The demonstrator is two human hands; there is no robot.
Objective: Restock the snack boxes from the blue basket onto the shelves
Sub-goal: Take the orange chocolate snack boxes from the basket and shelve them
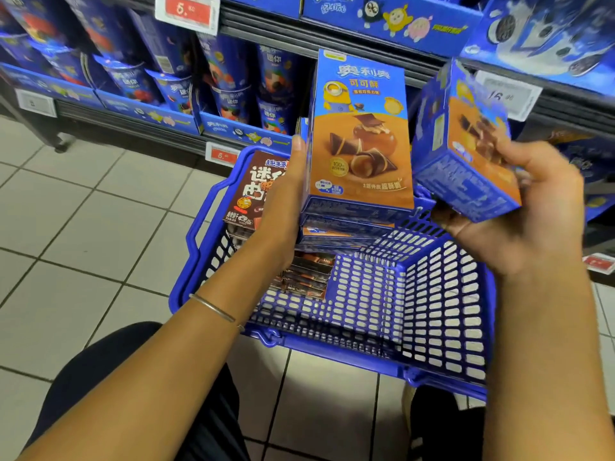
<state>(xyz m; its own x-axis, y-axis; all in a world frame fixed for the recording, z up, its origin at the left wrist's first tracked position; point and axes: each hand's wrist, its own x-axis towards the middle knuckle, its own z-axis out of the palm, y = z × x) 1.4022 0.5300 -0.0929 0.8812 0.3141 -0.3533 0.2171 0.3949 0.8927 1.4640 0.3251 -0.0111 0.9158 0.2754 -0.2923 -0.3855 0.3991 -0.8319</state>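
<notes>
A blue plastic basket (416, 314) sits on the floor in front of the shelves. My left hand (283, 197) grips the left side of an upright blue and orange snack box (361, 134) above the basket. My right hand (519, 207) holds a second box of the same kind (466, 144), tilted and blurred, to the right. More blue boxes (342, 227) lie stacked under the upright one. A brown cookie box (256, 191) tops a pile of brown boxes (306, 274) at the basket's left.
Low shelves (133, 108) behind the basket hold blue snack cups and cartons, with red price tags (221, 156) on the rail. A white price tag (506, 94) hangs at right. White tiled floor (83, 221) lies to the left. My dark-clothed knee (126, 371) is at the bottom.
</notes>
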